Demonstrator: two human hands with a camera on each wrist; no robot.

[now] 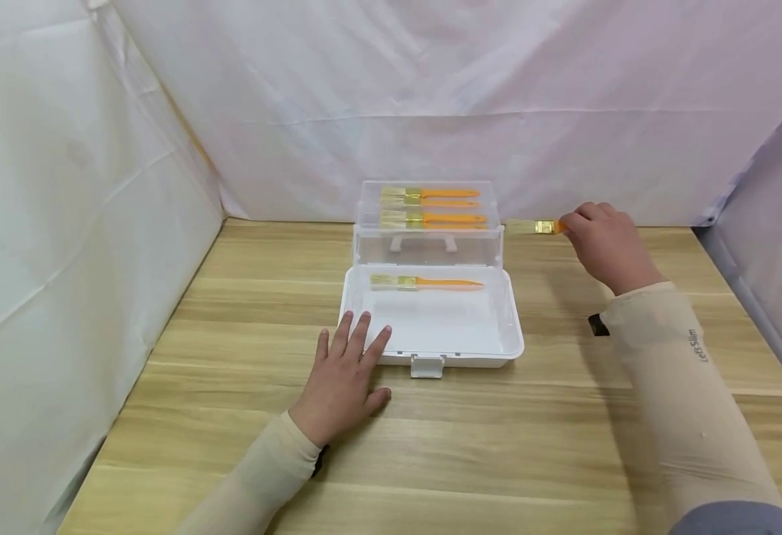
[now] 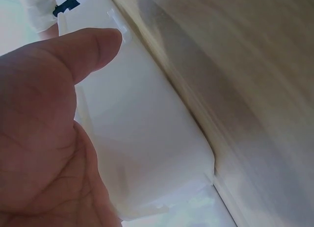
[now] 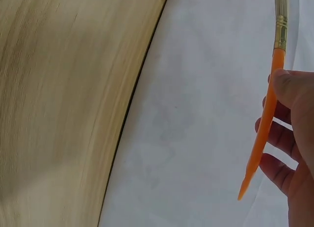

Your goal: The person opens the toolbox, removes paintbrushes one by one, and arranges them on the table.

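In the head view, a white plastic box (image 1: 431, 327) lies with its clear lid (image 1: 427, 249) swung up at the back. One paintbrush (image 1: 447, 282) lies along the back inside the box, and several brush shapes (image 1: 450, 218) show at the lid; I cannot tell whether some are reflections. My left hand (image 1: 340, 383), fingers spread, rests at the box's front left corner. Right of the lid, my right hand (image 1: 605, 241) pinches another paintbrush (image 3: 267, 109) by its orange handle, thumb against fingers. Its pale bristles point left toward the lid, and its handle tip hangs free in the right wrist view.
The box stands on a wood-grain table (image 1: 471, 461), its latch (image 1: 427, 365) at the front. White cloth (image 1: 311, 89) hangs close behind the lid, with more cloth at the left and right sides. A black band piece (image 1: 598, 325) shows at the right wrist.
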